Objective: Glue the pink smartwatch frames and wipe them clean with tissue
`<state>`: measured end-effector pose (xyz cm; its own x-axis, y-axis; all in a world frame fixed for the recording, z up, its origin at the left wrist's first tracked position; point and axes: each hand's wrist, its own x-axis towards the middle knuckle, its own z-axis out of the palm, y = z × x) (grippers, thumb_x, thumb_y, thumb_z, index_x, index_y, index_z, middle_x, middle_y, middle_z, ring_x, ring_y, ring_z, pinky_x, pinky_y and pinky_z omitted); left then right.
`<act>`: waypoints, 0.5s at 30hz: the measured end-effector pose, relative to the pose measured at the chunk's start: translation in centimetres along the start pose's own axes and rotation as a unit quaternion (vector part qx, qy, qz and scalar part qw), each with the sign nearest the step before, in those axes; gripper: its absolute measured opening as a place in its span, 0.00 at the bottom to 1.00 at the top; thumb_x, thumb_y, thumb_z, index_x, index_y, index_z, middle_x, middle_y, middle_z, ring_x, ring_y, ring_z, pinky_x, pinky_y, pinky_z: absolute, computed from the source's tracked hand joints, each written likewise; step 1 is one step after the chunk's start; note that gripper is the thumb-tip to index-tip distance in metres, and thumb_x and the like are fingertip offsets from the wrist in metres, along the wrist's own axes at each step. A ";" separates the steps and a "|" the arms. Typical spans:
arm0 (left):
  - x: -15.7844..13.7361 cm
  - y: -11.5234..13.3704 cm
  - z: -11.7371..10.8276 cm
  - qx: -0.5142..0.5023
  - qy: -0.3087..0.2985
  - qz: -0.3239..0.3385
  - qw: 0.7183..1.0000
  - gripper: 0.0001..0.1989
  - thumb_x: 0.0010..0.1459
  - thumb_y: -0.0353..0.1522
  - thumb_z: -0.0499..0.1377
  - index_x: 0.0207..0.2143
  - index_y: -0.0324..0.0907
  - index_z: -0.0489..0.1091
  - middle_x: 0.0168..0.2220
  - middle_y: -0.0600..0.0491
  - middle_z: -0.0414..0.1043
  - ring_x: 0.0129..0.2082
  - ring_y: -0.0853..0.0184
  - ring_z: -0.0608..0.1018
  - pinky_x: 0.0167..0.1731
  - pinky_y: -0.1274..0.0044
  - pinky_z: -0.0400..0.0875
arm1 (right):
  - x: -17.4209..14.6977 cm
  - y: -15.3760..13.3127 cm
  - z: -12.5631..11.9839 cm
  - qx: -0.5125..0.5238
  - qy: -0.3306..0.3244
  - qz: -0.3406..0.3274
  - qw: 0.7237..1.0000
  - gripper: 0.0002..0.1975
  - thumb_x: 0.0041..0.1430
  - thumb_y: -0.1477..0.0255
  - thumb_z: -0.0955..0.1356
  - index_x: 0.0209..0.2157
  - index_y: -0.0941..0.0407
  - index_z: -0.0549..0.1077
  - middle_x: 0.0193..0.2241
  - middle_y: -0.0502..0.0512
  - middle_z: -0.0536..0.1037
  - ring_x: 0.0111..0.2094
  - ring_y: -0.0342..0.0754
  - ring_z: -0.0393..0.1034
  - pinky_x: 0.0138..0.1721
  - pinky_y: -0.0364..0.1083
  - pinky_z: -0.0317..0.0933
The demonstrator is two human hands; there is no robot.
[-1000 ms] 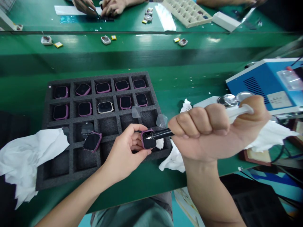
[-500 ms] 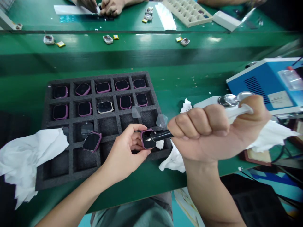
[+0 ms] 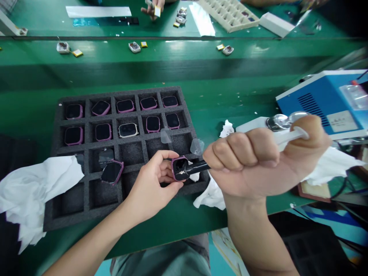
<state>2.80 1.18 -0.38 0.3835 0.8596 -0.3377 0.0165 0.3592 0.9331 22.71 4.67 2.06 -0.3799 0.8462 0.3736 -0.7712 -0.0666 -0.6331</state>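
My left hand [image 3: 152, 188] pinches a purple-rimmed smartwatch case [image 3: 174, 168] by its edges, dark face up, over the right part of the foam tray [image 3: 184, 115]. In my right fist is a black syringe [image 3: 198, 167] with a white plunger [image 3: 293, 134]; my right hand [image 3: 244, 165] has its thumb over the plunger's end. The metal needle tip lies over the lower inside of the case; whether it touches cannot be made out. Several similar watch cases sit in the tray's back two rows, and one purple case [image 3: 112, 171] leans across a divider.
White cloth [image 3: 37, 184] drapes over the tray's left side. Crumpled tissue [image 3: 211, 193] lies right of the tray. A blue machine [image 3: 324, 103] stands at the right. Watch parts with yellow batteries [image 3: 77, 53] line the raised ledge. Across it, a co-worker's hand [image 3: 151, 9] holds a yellow-edged piece.
The needle tip has shifted slightly down across the case, while my left hand keeps its place. The co-worker's hands have left the white strip; one now shows farther right, with a small piece raised.
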 end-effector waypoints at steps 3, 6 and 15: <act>0.0 0.0 -0.1 0.002 0.004 -0.002 1.000 0.22 0.52 0.22 0.65 0.47 0.43 0.64 0.36 0.56 0.77 0.36 0.68 0.82 0.37 0.76 0.76 | 0.0 0.0 0.1 0.008 0.000 0.005 1.000 0.33 0.63 0.52 0.65 0.15 0.53 0.46 0.13 0.42 0.46 0.16 0.39 0.38 0.20 0.47 0.44; 0.1 -0.1 -0.1 0.000 0.002 -0.002 1.000 0.22 0.52 0.22 0.65 0.47 0.44 0.64 0.36 0.55 0.77 0.37 0.67 0.82 0.37 0.76 0.76 | -0.1 0.1 0.4 0.022 0.023 0.014 0.999 0.33 0.62 0.55 0.67 0.14 0.54 0.46 0.13 0.42 0.45 0.16 0.39 0.37 0.20 0.47 0.44; 0.0 0.0 0.0 -0.007 0.007 -0.016 1.000 0.23 0.51 0.22 0.65 0.47 0.44 0.64 0.36 0.56 0.77 0.37 0.67 0.82 0.37 0.76 0.76 | -0.3 0.1 0.9 0.042 0.048 0.023 0.998 0.34 0.62 0.56 0.69 0.15 0.53 0.45 0.14 0.41 0.45 0.17 0.39 0.36 0.21 0.47 0.42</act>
<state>2.83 1.18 -0.40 0.3701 0.8525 -0.3691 0.0163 0.3913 0.9201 22.25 3.88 2.49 -0.3675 0.8880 0.2766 -0.7963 -0.1468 -0.5868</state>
